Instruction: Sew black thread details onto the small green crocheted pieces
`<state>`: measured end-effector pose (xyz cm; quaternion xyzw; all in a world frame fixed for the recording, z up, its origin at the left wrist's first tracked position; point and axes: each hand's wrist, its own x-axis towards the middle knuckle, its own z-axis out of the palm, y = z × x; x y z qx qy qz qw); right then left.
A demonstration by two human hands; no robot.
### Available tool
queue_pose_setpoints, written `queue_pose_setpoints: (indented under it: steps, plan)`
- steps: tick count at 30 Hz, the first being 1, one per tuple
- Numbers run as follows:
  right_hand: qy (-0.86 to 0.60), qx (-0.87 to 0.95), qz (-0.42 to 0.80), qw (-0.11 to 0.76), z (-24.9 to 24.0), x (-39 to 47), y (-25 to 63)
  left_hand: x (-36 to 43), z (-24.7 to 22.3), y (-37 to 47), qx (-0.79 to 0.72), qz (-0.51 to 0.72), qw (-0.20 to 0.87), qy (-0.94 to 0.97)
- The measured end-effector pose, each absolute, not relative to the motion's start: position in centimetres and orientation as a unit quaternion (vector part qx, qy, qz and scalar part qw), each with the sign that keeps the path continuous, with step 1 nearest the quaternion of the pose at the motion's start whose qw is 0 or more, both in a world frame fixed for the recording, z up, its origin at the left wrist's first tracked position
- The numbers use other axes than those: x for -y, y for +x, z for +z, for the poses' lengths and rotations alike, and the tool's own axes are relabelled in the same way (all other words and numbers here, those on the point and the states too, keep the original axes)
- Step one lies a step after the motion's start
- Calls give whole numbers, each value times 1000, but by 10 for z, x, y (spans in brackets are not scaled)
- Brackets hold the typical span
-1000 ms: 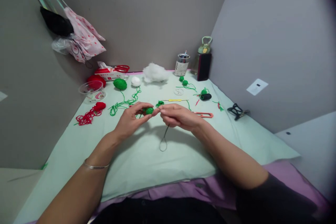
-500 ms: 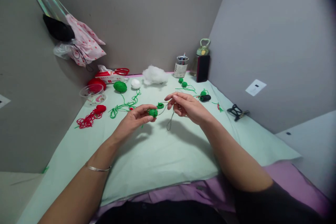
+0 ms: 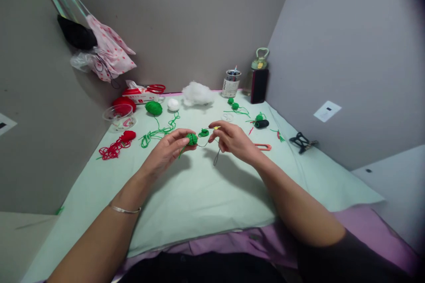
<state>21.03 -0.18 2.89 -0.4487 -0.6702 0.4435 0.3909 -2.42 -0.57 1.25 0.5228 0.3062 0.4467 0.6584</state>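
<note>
My left hand (image 3: 171, 146) is closed round a small green crocheted ball (image 3: 191, 139), fingers above and thumb at its near side. A dark line of thread crosses the ball, and a green tail hangs below it. Dark thread (image 3: 202, 145) runs from the ball to my right hand (image 3: 229, 138), whose fingers are pinched on it; a loop of this thread dangles underneath. Something thin with a yellow part (image 3: 216, 128) shows at the right fingertips, too small to name. Just beyond the hands lies a little green crocheted piece (image 3: 203, 132).
At the left are red yarn (image 3: 114, 147), a clear tub (image 3: 123, 121), a green yarn ball (image 3: 153, 108) and a tissue box (image 3: 141, 96) with red scissors (image 3: 156, 89). Behind lies white stuffing (image 3: 198, 94). Rightward are a black spool (image 3: 262, 124), orange tool (image 3: 264, 147), phone (image 3: 259, 86) and black clip (image 3: 301, 143).
My left hand has turned the green ball a little, so the dark line sits differently. The right hand has shifted slightly, and an orange tool beside the right wrist now shows.
</note>
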Motion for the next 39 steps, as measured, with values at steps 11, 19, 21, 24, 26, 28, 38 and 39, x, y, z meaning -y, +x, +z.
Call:
queue_pose_setpoints:
  steps: [11, 19, 21, 24, 26, 28, 38, 39]
  plan:
    - [-334, 547, 655, 400, 34, 1, 210, 6, 12, -22, -293, 464, 657, 517]
    - [-338, 592, 574, 454, 38, 15, 194, 6, 13, -20, -302, 467, 658, 508]
    - [-364, 628, 484, 490, 40, 18, 193, 6, 12, -21, -302, 465, 656, 512]
    - [-385, 672, 363, 518, 39, 21, 191, 6, 11, -21, -300, 461, 652, 521]
    - [-382, 697, 332, 508, 36, 23, 189, 6, 11, -21, -298, 462, 650, 524]
    - [-375, 720, 316, 490, 32, 24, 187, 7, 11, -21, -295, 465, 649, 526]
    - [-380, 772, 258, 439, 24, 26, 184, 7, 12, -18, -303, 469, 638, 531]
    - [-382, 774, 256, 435, 24, 26, 184, 8, 12, -18, -305, 468, 637, 532]
